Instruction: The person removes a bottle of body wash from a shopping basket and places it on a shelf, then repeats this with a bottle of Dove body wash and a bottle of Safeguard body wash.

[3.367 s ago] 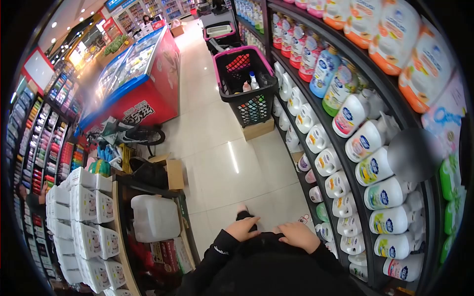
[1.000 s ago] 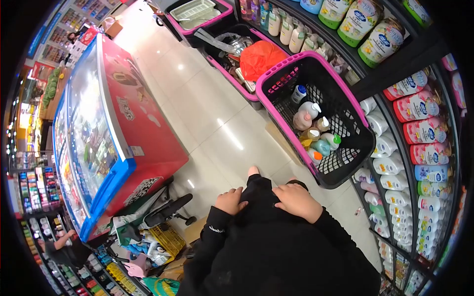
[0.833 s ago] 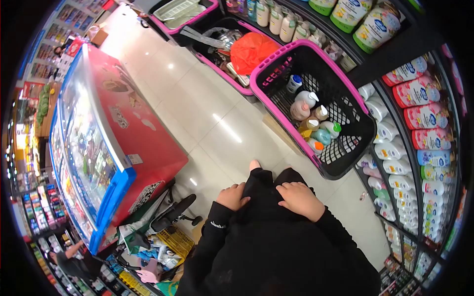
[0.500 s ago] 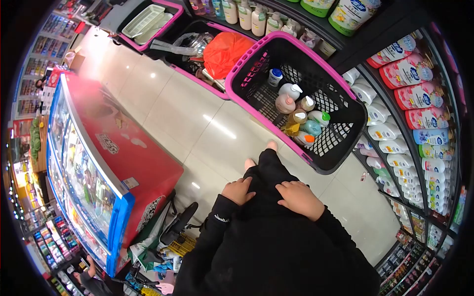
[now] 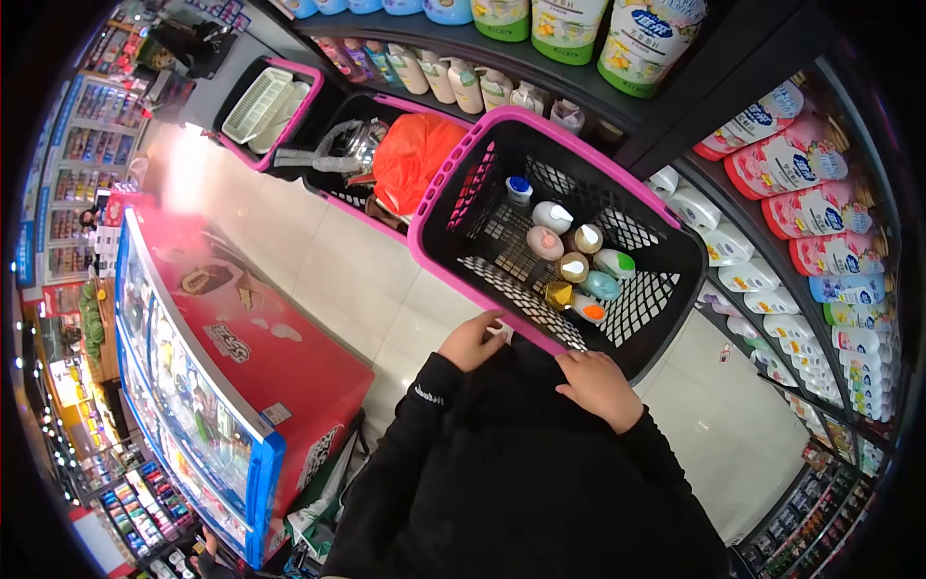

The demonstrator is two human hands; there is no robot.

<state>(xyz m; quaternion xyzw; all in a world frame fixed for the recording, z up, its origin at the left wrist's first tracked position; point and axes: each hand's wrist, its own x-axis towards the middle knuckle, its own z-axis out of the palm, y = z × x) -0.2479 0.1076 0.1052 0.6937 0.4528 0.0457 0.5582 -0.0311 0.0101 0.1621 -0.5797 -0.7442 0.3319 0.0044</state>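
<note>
Right in front of me stands a black shopping basket (image 5: 675,289) with a pink rim. Inside it are several bottles, among them a pump bottle with a white top (image 5: 552,216), a pink pump bottle (image 5: 545,243), a blue-capped bottle (image 5: 519,190) and one with an orange cap (image 5: 589,308). My left hand (image 5: 472,342) is just short of the near rim, holding nothing, fingers partly bent and apart. At the near rim, my right hand (image 5: 598,388) has its fingers extended and thumb apart; its fingertips appear to touch the rim.
Behind the basket is another holding an orange-red bag (image 5: 417,159), then one with a white plastic tray (image 5: 258,104). Shelves of bottles and refill pouches (image 5: 772,174) line the right side. A red freezer (image 5: 260,338) stands at left on the tiled floor.
Both hands have left my thighs and moved forward to the basket's near rim. My body has come closer to the basket, and the view has shifted.
</note>
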